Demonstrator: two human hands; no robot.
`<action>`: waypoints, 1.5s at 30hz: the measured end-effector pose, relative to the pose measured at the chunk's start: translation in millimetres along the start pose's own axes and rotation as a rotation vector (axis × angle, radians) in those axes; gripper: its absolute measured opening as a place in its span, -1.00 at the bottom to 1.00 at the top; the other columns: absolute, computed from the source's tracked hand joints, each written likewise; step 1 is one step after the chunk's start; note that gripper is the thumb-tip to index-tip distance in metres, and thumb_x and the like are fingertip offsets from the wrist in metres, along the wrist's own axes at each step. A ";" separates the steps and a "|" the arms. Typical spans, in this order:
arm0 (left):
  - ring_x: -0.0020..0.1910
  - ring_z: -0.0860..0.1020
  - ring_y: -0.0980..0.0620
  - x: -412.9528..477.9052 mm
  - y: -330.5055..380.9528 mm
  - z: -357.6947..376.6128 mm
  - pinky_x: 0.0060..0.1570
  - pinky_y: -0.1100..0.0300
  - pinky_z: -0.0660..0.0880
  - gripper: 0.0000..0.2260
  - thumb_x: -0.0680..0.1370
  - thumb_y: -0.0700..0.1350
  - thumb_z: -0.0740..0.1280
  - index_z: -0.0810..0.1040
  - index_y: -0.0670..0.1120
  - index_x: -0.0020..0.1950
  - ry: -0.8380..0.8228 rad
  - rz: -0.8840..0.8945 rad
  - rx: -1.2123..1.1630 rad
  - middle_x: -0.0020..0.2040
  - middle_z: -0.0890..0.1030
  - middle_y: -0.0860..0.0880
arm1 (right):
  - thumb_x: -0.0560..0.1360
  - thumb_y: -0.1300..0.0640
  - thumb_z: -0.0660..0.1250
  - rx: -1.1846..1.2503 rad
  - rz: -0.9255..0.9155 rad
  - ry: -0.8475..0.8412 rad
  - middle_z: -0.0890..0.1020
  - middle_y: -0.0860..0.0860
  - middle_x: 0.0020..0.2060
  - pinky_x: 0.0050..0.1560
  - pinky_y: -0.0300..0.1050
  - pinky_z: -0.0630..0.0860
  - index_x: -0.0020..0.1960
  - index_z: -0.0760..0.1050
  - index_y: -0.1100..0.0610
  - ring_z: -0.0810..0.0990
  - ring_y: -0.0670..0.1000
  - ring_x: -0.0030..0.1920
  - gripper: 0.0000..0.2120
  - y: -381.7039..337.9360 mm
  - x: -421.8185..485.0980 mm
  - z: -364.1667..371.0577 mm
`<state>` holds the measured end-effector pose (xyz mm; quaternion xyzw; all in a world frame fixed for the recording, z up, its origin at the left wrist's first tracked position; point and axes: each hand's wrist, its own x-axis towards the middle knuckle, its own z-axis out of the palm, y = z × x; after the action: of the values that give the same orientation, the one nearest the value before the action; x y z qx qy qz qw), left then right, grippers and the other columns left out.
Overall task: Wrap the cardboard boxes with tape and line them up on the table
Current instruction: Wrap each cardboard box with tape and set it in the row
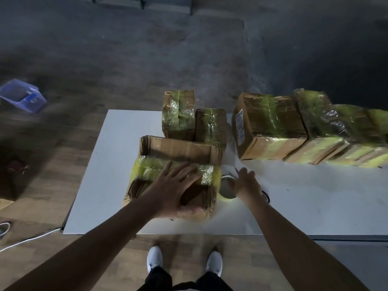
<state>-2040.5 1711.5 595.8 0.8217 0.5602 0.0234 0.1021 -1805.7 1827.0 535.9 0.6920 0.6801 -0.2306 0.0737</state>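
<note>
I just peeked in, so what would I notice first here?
Probably the open brown cardboard box banded with shiny yellow tape, front of the white table, under the flat left hand. Beside it the right hand touches a yellow tape roll, and a row of taped cardboard boxes lines the far right.

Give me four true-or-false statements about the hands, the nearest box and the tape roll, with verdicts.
1. The left hand lies flat on the nearest box. True.
2. That box's top is fully closed. False: its far part gapes open; a tape band crosses the middle.
3. The right hand touches the tape roll. True.
4. The tape roll sits left of that box. False: it sits to its right.
</note>
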 end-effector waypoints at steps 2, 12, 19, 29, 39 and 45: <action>0.56 -0.08 0.01 -0.5 -2.9 -1.2 0.49 -0.11 -0.26 -0.22 0.45 0.50 -0.05 0.11 0.09 0.57 -0.013 -0.006 -0.070 0.58 0.11 0.01 | 0.53 0.08 0.36 -0.049 0.008 -0.115 0.44 0.23 0.23 0.09 0.02 0.49 0.34 0.24 0.26 0.50 0.23 0.22 -0.49 7.2 -2.6 7.3; 0.19 0.48 0.12 8.6 1.5 -13.5 0.10 0.21 0.41 -0.79 0.60 -0.01 0.26 0.55 0.05 0.22 0.256 -0.365 -0.664 0.15 0.55 0.15 | 0.51 0.14 0.34 0.609 0.021 0.181 0.57 0.16 -0.15 -0.36 -0.02 0.60 -0.01 0.33 0.18 0.60 0.13 -0.29 -0.80 3.1 -4.6 -50.7; -0.08 0.63 0.00 45.2 2.7 -60.1 -0.13 0.21 0.55 -0.85 0.63 -0.17 0.23 0.60 -0.04 -0.02 0.375 -0.618 -1.224 -0.11 0.65 -0.01 | 0.45 0.19 0.38 0.631 -0.492 0.397 0.53 -0.18 -0.21 -0.34 -0.48 0.43 0.03 0.33 -0.05 0.55 -0.34 -0.21 -0.71 -37.3 -34.6 -109.4; -0.12 0.68 -0.07 25.6 -19.9 -94.0 0.00 -0.07 0.60 -0.79 0.57 -0.17 0.28 0.64 -0.07 -0.22 0.312 -0.730 -1.357 -0.20 0.70 -0.09 | 0.35 0.18 0.49 0.126 -0.903 0.483 0.54 0.10 -0.02 -0.25 -0.08 0.55 0.11 0.46 0.20 0.57 0.07 -0.09 -0.62 -91.2 -57.9 -101.1; -0.23 0.59 -0.01 9.5 -35.2 -89.2 -0.22 0.14 0.52 -0.81 0.55 -0.09 0.33 0.61 -0.20 -0.15 0.351 -0.833 -1.259 -0.22 0.62 -0.07 | 0.18 0.23 0.60 -0.016 -1.083 0.530 0.58 0.13 -0.10 -0.34 -0.06 0.51 0.02 0.54 0.24 0.57 0.15 -0.15 -0.54 -129.3 -68.8 -94.2; -0.13 0.66 -0.14 1.5 -40.7 -85.9 -0.06 -0.01 0.64 -0.81 0.53 -0.10 0.43 0.64 -0.23 -0.08 0.374 -0.846 -1.453 -0.12 0.66 -0.23 | 0.12 0.25 0.65 -0.009 -1.075 0.519 0.58 0.16 -0.08 -0.36 0.03 0.55 0.02 0.54 0.26 0.59 0.19 -0.13 -0.47 -136.4 -70.6 -96.4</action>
<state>-2090.4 1739.3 671.8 0.2575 0.6731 0.4709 0.5088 -1915.5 1811.7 679.5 0.2839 0.9319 -0.0561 -0.2189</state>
